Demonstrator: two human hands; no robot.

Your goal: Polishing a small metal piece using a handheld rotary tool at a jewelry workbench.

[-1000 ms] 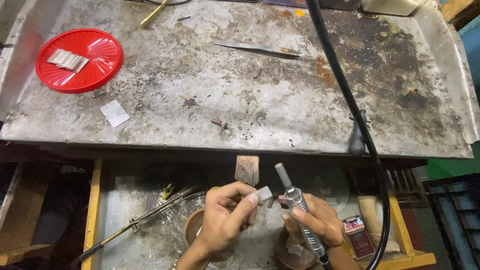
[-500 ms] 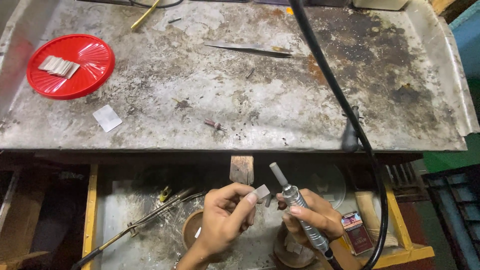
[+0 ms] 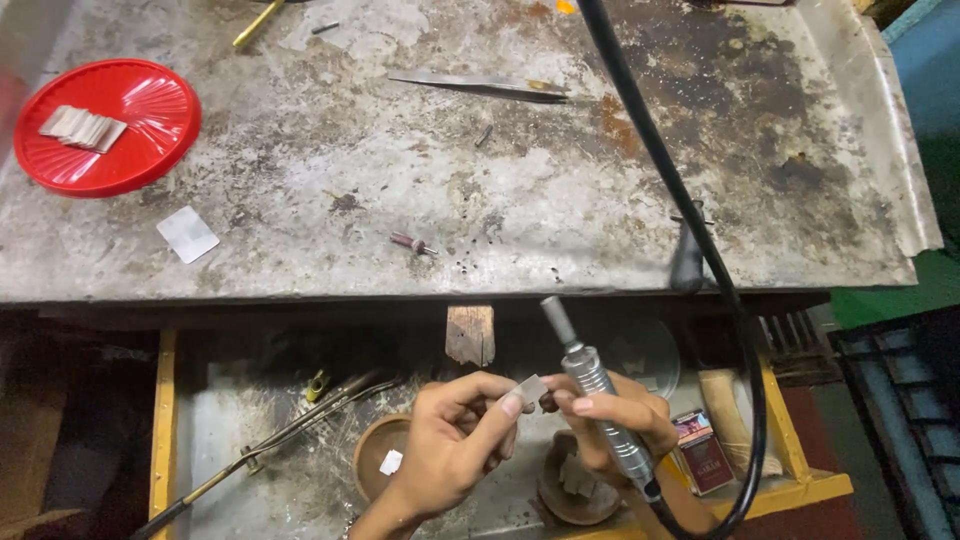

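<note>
My left hand (image 3: 455, 440) pinches a small grey metal piece (image 3: 531, 388) between thumb and fingers, low in the view above an open drawer. My right hand (image 3: 615, 425) grips a silver rotary tool handpiece (image 3: 597, 392), its tip pointing up and to the left; its fingertips also touch the metal piece. A thick black flexible shaft (image 3: 660, 170) runs from the handpiece's rear, loops right and goes up across the bench.
A worn metal bench top (image 3: 480, 180) carries a red plate (image 3: 105, 125) with several metal pieces, a white card (image 3: 187, 234), long tweezers (image 3: 480, 84) and a small bit (image 3: 411, 242). A wooden bench pin (image 3: 470, 334) juts out. The drawer (image 3: 240, 440) holds bowls, tongs and a small box (image 3: 701, 450).
The view has shifted slightly, so the bench sits a little lower and left. Both hands stay together in the same spot with the piece and handpiece.
</note>
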